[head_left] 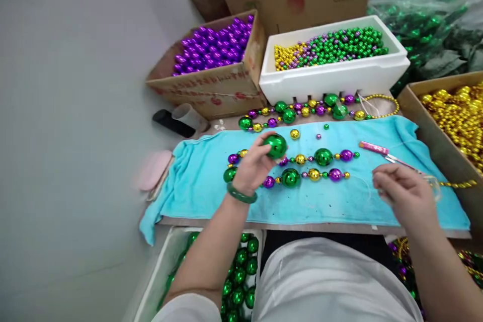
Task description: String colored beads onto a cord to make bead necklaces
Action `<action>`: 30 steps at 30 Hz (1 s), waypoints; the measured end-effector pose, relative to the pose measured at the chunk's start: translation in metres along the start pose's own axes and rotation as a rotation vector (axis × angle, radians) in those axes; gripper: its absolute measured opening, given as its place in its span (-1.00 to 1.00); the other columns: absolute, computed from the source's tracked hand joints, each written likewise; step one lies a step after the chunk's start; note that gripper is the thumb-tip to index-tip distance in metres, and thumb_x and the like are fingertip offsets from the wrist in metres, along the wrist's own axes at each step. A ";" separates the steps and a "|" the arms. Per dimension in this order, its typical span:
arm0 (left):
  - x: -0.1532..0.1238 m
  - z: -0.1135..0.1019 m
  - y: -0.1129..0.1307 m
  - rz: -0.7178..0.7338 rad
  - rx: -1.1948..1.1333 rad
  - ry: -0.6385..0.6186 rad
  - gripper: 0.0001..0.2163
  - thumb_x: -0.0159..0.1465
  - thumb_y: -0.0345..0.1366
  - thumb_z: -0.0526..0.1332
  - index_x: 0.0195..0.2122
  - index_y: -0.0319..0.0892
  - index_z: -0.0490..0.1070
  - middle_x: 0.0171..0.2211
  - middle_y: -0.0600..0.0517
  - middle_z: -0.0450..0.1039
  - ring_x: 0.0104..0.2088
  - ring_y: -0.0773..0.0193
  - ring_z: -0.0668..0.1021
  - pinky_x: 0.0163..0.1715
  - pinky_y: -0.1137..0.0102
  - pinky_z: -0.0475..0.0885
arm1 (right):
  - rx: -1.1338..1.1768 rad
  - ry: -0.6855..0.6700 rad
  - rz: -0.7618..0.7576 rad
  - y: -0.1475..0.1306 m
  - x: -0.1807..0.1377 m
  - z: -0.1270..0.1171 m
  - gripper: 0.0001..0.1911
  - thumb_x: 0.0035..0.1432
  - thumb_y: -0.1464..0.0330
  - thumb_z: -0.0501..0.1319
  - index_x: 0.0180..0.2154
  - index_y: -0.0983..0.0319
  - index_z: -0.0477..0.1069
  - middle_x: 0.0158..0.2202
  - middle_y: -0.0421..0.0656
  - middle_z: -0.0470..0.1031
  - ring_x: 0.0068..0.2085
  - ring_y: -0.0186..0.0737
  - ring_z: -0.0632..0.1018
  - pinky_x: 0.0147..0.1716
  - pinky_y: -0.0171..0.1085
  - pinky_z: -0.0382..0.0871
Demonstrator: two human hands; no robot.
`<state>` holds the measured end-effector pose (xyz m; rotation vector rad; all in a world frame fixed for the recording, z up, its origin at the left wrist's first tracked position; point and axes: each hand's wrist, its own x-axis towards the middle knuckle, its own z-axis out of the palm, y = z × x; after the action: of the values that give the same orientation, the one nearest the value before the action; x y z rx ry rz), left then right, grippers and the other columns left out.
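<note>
Green and shiny, that big bead (276, 145) is up in your left hand (252, 167), pinched between thumb and fingers over the left-middle of the turquoise towel (320, 206), with what looks like its hole showing. Your right hand (405, 193) is off to the right, thumb and fingertips pressed together; can't tell for sure whether they pinch the thin cord (365, 182) trailing off the near row's right end, but it runs that way. So I'd call this the threading step, bead and cord not yet joined. Next move, imo: turn the hole to the right, bring both hands together and feed the cord's tip straight in, without tugging the bead strand (291, 178), which looks doubled back into two rows on the towel. Mind the scissors (394, 160) right by your right hand, and don't knock the loose gold bead (295, 134) on the far side.
</note>
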<state>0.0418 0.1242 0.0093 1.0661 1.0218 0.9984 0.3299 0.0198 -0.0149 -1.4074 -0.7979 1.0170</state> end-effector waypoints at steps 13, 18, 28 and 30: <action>0.011 0.044 -0.027 -0.110 -0.590 0.002 -0.74 0.17 -0.16 0.13 -0.20 -0.20 0.39 -0.09 -0.09 0.48 0.04 0.05 0.49 0.03 0.16 0.41 | -0.179 -0.305 -0.054 0.021 -0.017 0.007 -0.78 0.08 0.20 0.24 -0.42 0.23 0.44 -0.58 -0.23 0.32 -0.55 -0.36 0.31 -0.60 -0.37 0.18; 0.009 0.049 -0.023 -0.054 -0.662 -0.033 -0.74 0.12 -0.23 0.19 -0.16 -0.17 0.38 -0.07 -0.07 0.46 0.06 0.02 0.46 0.03 0.15 0.38 | -0.187 -0.360 -0.049 0.031 -0.022 0.006 -0.77 0.11 0.19 0.21 -0.41 0.24 0.43 -0.57 -0.23 0.30 -0.53 -0.35 0.32 -0.58 -0.37 0.21; 0.002 0.045 -0.026 0.184 -0.417 -0.171 -0.51 -0.01 -0.38 0.31 0.00 -0.05 0.34 0.09 -0.03 0.31 0.00 0.12 0.45 0.02 0.22 0.35 | -0.208 -0.315 -0.081 0.038 -0.021 -0.006 -0.79 0.15 0.21 0.19 -0.39 0.22 0.42 -0.55 -0.23 0.29 -0.51 -0.36 0.31 -0.56 -0.38 0.19; 0.003 0.043 -0.028 0.207 -0.398 -0.178 -0.52 -0.01 -0.39 0.32 -0.02 -0.05 0.34 0.08 -0.03 0.32 -0.02 0.15 0.45 0.00 0.25 0.35 | -0.224 -0.313 -0.077 0.040 -0.021 -0.009 -0.78 0.15 0.20 0.19 -0.39 0.22 0.42 -0.55 -0.23 0.28 -0.51 -0.36 0.29 -0.56 -0.37 0.18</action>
<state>0.0877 0.1130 -0.0106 0.9192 0.5446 1.1917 0.3264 -0.0068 -0.0518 -1.4100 -1.2176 1.1304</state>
